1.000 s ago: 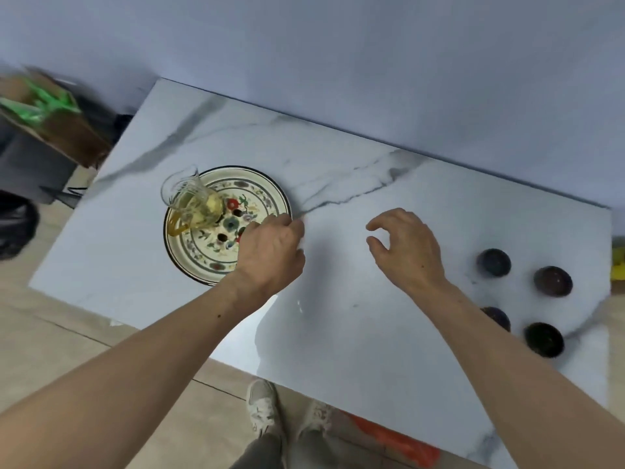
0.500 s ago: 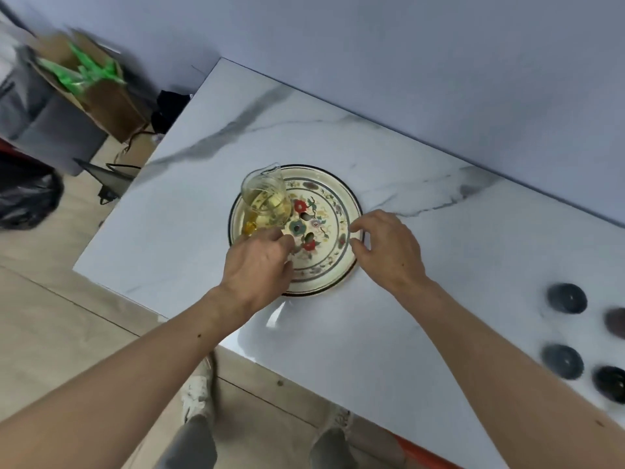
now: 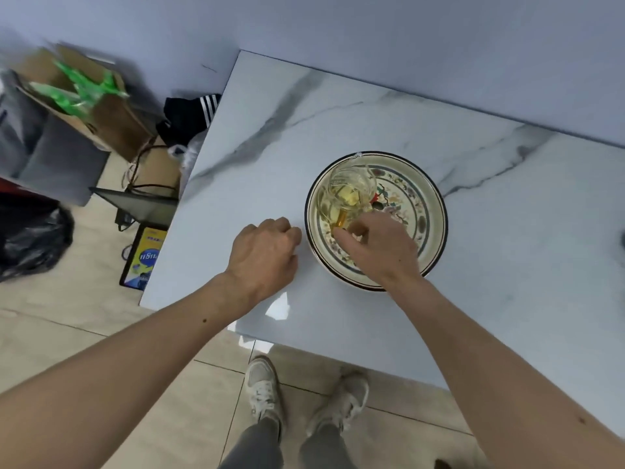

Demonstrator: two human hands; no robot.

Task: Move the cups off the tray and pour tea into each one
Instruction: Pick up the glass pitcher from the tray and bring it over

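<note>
A round floral tray (image 3: 426, 211) lies on the marble table (image 3: 507, 282). On its left half stands a glass pitcher (image 3: 348, 191) of yellow tea with an amber handle. My right hand (image 3: 380, 247) reaches over the tray's near side, and its thumb and forefinger pinch that handle. My left hand (image 3: 267, 247) rests on the table just left of the tray's rim, with fingers curled under and nothing in them. Only a sliver of one dark cup (image 3: 623, 237) shows at the right edge of the view.
The table's left edge and near corner are close to my left hand. On the floor to the left are a cardboard box (image 3: 101, 113), a black bag (image 3: 30, 242), cables and a yellow packet (image 3: 147, 255). My feet stand under the near edge.
The view has swung left, so the cups have slid out on the right. My left hand came off the pitcher to the table beside the tray. My right hand moved from the tray's right rim to the handle.
</note>
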